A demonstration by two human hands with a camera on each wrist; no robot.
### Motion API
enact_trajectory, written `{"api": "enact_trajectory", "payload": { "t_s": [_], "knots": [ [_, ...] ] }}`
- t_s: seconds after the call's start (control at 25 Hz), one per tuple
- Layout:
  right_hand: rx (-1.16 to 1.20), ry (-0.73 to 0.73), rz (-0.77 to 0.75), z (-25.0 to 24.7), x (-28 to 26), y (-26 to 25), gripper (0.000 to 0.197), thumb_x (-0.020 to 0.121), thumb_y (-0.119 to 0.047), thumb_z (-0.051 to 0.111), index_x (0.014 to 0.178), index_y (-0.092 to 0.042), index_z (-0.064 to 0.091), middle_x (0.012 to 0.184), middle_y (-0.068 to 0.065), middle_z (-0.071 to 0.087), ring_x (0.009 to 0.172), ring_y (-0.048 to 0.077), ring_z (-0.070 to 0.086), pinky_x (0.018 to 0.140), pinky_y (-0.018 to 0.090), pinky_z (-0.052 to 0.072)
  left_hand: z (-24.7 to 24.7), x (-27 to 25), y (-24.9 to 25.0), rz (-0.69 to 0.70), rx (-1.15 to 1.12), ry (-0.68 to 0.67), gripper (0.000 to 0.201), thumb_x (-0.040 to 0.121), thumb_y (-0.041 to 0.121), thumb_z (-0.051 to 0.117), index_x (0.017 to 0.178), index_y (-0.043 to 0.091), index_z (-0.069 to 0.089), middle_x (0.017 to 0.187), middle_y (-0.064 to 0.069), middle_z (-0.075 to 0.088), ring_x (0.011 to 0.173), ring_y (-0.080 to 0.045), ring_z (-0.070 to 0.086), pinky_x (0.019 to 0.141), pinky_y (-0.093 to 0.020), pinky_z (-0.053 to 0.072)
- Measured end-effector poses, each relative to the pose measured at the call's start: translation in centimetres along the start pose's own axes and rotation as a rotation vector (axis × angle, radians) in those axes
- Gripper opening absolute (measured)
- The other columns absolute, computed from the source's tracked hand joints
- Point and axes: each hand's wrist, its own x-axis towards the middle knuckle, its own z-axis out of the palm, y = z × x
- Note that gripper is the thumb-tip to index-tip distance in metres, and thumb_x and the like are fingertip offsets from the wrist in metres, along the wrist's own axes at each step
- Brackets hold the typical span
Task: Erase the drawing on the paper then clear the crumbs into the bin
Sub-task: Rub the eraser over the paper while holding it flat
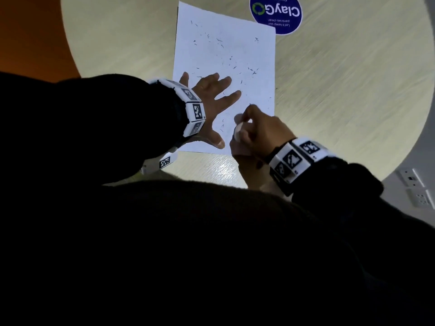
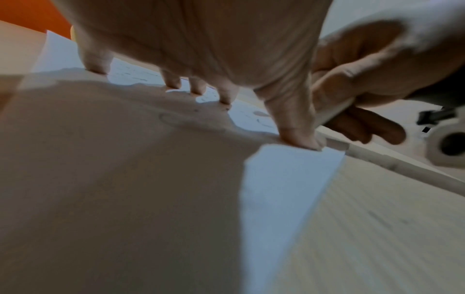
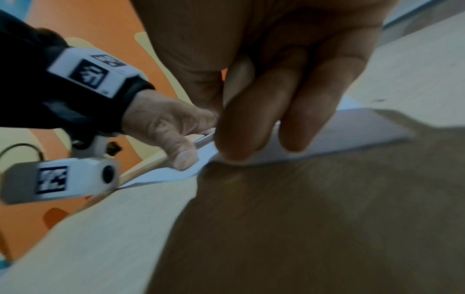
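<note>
A white sheet of paper (image 1: 226,55) lies on the round pale wood table (image 1: 341,90), strewn with several dark eraser crumbs (image 1: 231,58). My left hand (image 1: 211,102) lies flat on the sheet's near left part with fingers spread, pressing it down; the left wrist view shows its fingertips (image 2: 299,139) on the paper (image 2: 289,179). My right hand (image 1: 256,130) grips a white eraser (image 1: 239,130) at the sheet's near right corner, fingers curled round it. In the right wrist view the eraser (image 3: 237,79) shows between thumb and fingers above the paper (image 3: 352,127). No bin is in view.
A round blue ClayGo sticker (image 1: 276,12) sits on the table beyond the paper's far right corner. The table's near edge (image 1: 207,175) is just below my hands. Orange floor (image 1: 28,38) lies to the left. Wall sockets (image 1: 416,187) show at the right.
</note>
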Motion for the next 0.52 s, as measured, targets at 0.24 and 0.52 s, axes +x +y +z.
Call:
{"api": "enact_trajectory", "payload": {
  "t_s": [0.24,0.52],
  "knots": [
    [-0.027,0.026,-0.016,0.9,0.3,-1.9,0.030,0.092,-0.025,0.051,0.117,-0.010,0.044,0.088,0.005,0.060,0.081,0.028,0.056,0.074,0.036,0.046,0.8,0.2,-0.4,0.025,-0.001,0.074,0.117,0.065,0.079,0.058,0.151,0.035,-0.009,0.160,0.003,-0.015,0.147,-0.021,-0.011,0.110,-0.067,0.006],
    [-0.155,0.123,0.007,1.3,2.4,-1.5,0.036,0.090,-0.032,0.051,0.119,-0.011,0.043,0.068,-0.001,0.045,0.058,0.026,0.046,0.060,0.031,0.034,0.9,0.4,-0.3,0.019,-0.029,0.075,0.117,0.063,0.083,0.056,0.151,0.037,-0.006,0.160,0.005,-0.014,0.147,-0.019,-0.011,0.109,-0.066,0.003]
  ]
}}
